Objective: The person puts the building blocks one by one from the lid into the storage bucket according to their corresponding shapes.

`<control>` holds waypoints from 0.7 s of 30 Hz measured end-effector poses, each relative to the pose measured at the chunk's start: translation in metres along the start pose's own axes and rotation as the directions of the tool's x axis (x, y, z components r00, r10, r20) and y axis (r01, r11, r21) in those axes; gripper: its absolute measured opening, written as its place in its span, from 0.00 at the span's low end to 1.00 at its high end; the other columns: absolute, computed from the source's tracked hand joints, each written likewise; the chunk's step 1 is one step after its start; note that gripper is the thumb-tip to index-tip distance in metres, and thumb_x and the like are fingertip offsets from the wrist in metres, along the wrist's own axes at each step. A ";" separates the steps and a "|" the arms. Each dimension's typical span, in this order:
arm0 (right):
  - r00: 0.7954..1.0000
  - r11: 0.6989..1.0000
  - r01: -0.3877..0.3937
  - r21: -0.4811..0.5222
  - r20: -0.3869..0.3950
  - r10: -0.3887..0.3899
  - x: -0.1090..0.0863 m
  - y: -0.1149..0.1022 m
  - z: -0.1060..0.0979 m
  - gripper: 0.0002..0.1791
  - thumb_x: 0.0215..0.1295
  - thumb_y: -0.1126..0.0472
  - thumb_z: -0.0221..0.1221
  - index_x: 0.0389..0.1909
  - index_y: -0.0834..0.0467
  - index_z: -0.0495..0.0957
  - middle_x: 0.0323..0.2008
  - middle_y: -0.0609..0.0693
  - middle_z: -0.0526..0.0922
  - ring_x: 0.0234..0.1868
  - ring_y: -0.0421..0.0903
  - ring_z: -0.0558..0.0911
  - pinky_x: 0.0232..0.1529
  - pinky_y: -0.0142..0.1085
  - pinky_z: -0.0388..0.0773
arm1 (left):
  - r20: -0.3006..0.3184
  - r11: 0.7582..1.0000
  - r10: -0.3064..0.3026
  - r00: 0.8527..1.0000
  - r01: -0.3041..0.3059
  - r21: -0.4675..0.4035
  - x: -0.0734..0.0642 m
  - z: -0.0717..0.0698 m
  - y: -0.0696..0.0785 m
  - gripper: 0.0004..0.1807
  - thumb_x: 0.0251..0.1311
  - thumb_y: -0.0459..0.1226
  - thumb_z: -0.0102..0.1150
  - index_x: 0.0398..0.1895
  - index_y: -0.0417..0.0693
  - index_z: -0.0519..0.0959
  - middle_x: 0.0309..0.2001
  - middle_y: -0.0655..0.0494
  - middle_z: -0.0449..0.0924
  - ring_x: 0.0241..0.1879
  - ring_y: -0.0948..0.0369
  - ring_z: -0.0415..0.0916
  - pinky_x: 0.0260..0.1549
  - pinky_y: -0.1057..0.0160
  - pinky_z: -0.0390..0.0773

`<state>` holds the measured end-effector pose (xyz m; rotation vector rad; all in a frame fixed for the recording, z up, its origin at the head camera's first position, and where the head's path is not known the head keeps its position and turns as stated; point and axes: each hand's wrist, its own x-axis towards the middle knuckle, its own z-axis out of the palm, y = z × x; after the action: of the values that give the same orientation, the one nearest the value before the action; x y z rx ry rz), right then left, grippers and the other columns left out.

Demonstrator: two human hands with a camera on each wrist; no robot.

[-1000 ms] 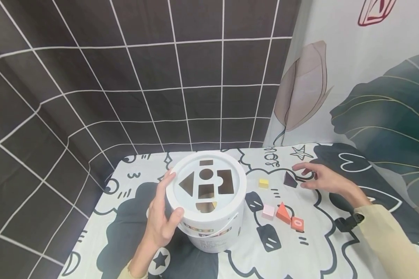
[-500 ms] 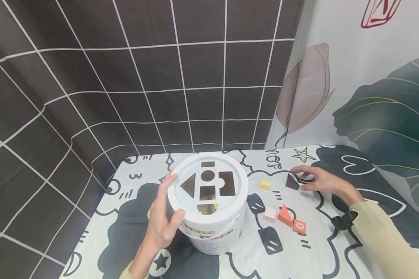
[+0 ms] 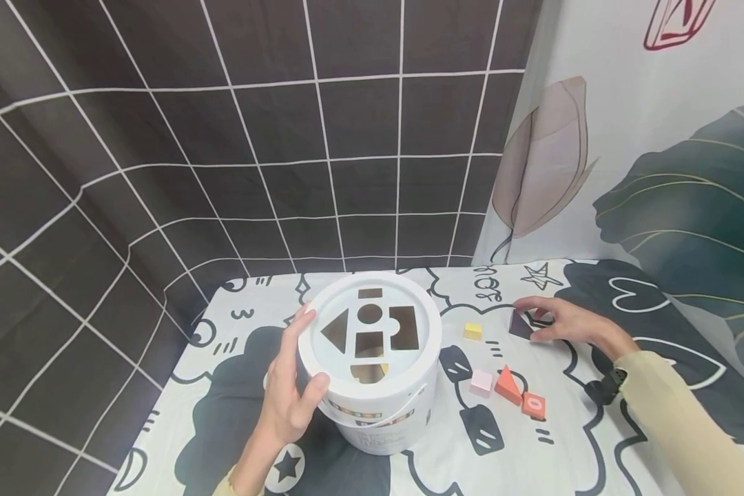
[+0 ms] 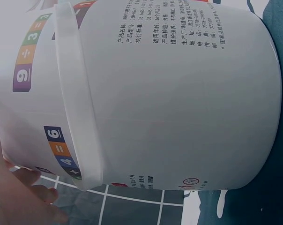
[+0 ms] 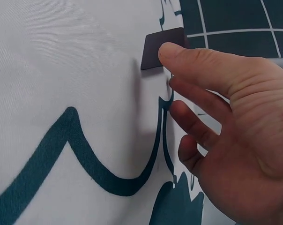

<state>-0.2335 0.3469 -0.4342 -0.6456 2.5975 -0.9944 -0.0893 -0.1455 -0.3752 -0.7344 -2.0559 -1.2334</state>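
Observation:
In the head view, a white bucket [image 3: 377, 430] has a pale lid [image 3: 315, 336] with cut-out shape holes. My left hand [image 3: 290, 386] rests against its left side, thumb and fingers spread along the lid's rim. The bucket's wall [image 4: 179, 103] fills most of the left wrist view, and a few fingertips [image 4: 43, 192] show at bottom left. Off to the right, my right hand [image 3: 570, 322] pinches a dark purple block [image 3: 520, 325] between thumb and forefinger. The right wrist view shows the thumb on the dark block's face [image 5: 155, 47]; the forefinger's contact is partly hidden.
Between bucket and right hand lie a yellow block [image 3: 472, 331], a pink block [image 3: 480, 383], a red-orange triangular block [image 3: 508, 386] and a red-orange block marked 0 [image 3: 534, 405]. The patterned cloth [image 3: 446, 448] lies beneath. A dark gridded curtain [image 3: 359, 186] hangs behind.
My right hand's thumb and forefinger have closed in on the dark purple block. The left hand stays on the bucket. The head view has shifted slightly.

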 end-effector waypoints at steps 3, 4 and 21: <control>1.000 1.000 -0.020 0.001 0.015 0.020 0.002 -0.001 0.001 0.39 0.54 0.63 0.71 0.67 0.67 0.68 0.61 0.67 0.72 0.56 0.66 0.74 0.51 0.58 0.72 | -0.003 1.000 0.005 1.000 -0.005 -0.001 0.000 0.000 0.001 0.39 0.54 0.44 0.52 0.70 0.36 0.65 0.71 0.40 0.64 0.72 0.46 0.59 0.70 0.59 0.56; 0.999 1.000 -0.026 0.001 0.019 0.026 0.002 -0.001 0.000 0.39 0.54 0.63 0.72 0.67 0.66 0.68 0.61 0.67 0.72 0.56 0.66 0.74 0.51 0.58 0.72 | -0.005 1.000 0.008 1.000 -0.008 -0.001 0.000 0.000 0.000 0.39 0.54 0.44 0.52 0.70 0.36 0.65 0.71 0.39 0.64 0.72 0.46 0.59 0.70 0.59 0.56; 0.999 1.000 0.003 0.002 0.036 -0.003 0.010 -0.001 0.000 0.42 0.52 0.61 0.74 0.68 0.66 0.68 0.52 0.59 0.76 0.45 0.52 0.75 0.41 0.42 0.72 | -0.003 1.000 -0.001 1.000 0.001 0.011 0.001 -0.001 0.001 0.39 0.51 0.42 0.52 0.70 0.37 0.65 0.71 0.40 0.64 0.72 0.46 0.59 0.69 0.60 0.56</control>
<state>-0.2418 0.3413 -0.4349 -0.6607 2.5649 -0.9773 -0.0885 -0.1458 -0.3737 -0.7261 -2.0591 -1.2222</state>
